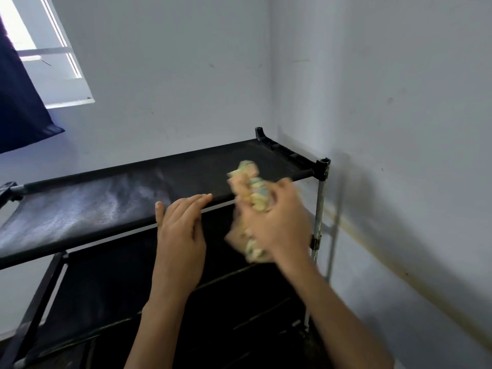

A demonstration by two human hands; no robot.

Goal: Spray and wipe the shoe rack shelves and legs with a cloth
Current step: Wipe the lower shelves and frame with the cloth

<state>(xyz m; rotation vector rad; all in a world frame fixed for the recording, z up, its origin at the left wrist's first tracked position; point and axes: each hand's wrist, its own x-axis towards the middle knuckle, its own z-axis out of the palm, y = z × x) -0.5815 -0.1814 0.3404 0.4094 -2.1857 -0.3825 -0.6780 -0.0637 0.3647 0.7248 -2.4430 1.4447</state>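
cloth (253,193) bunched in rt hand (277,222), above rack (106,209)

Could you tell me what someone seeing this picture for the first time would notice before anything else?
Probably the pale yellow cloth, bunched and motion-blurred in the right hand near the right end of the black shoe rack. Next, the left hand, fingers straight, resting on the front edge of the top shelf, whose dark fabric shows a whitish streaky film across its left half. The rack stands in a corner of grey-white walls, with a window at upper left.
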